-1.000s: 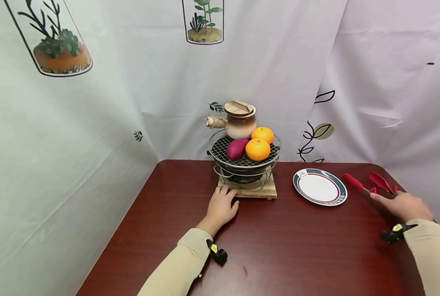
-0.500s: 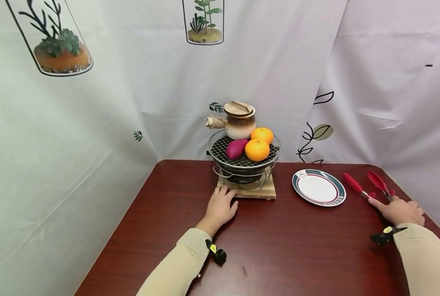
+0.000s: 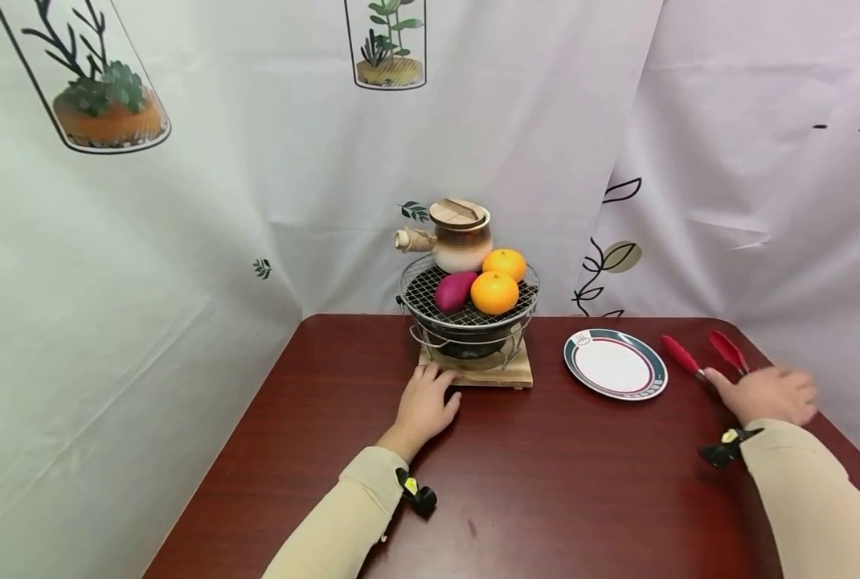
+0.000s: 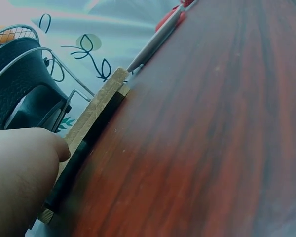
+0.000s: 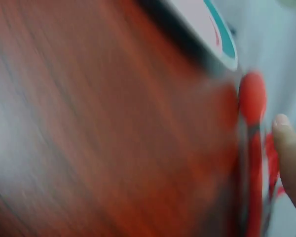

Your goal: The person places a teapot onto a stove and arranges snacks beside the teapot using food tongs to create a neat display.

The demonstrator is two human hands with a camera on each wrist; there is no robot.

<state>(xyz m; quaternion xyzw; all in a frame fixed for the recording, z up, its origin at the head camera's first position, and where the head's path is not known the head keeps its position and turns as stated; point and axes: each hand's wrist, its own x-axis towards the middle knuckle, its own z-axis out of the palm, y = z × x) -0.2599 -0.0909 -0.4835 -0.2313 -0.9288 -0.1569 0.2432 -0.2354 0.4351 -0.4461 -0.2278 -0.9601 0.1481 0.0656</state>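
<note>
My left hand (image 3: 423, 408) rests its fingers on the front left edge of a wooden board (image 3: 511, 376) under a small tabletop grill (image 3: 466, 347). In the left wrist view, the thumb (image 4: 59, 148) lies by the board's edge. My right hand (image 3: 766, 396) is over the handle part of red-tipped tongs (image 3: 681, 355) at the table's right side, thumb forward and fingers stretched to the right. In the right wrist view the tongs (image 5: 254, 168) stand apart from the thumb (image 5: 288, 143). The hand covers the tongs' rear part in the head view.
On the grill's mesh sit a lidded clay pot (image 3: 461, 248), a purple sweet potato (image 3: 453, 293) and two oranges, a front orange (image 3: 494, 293) and a rear orange (image 3: 505, 263). Left of the tongs lies a white plate (image 3: 614, 366) with a green rim. Fabric walls (image 3: 546, 121) border the table.
My right hand has shifted left across the tongs, its fingers spreading to the right, while the tongs lie in place. The left hand stays at the board. The head view has turned slightly right.
</note>
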